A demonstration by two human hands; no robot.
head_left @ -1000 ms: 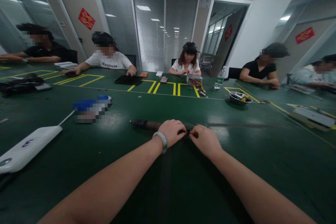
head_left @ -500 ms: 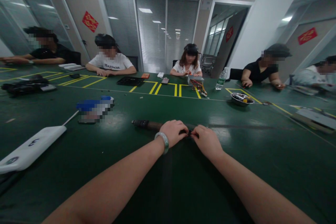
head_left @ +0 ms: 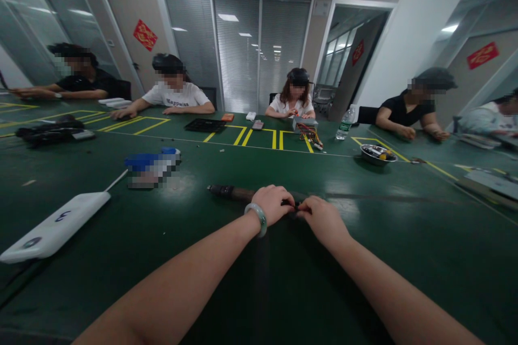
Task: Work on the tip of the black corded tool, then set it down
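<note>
Green table (head_left: 141, 226) bears a dark tool (head_left: 238, 194); beside it, left hand (head_left: 275, 204) and right hand (head_left: 326, 220) pinch a small dark part (head_left: 297, 206), their fingers nearly closed.

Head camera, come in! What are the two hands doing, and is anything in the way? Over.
Left hand and right hand close together, both pinching. Small dark piece at their fingertips, too small to identify. Dark rod-shaped tool lying just beyond.
</note>
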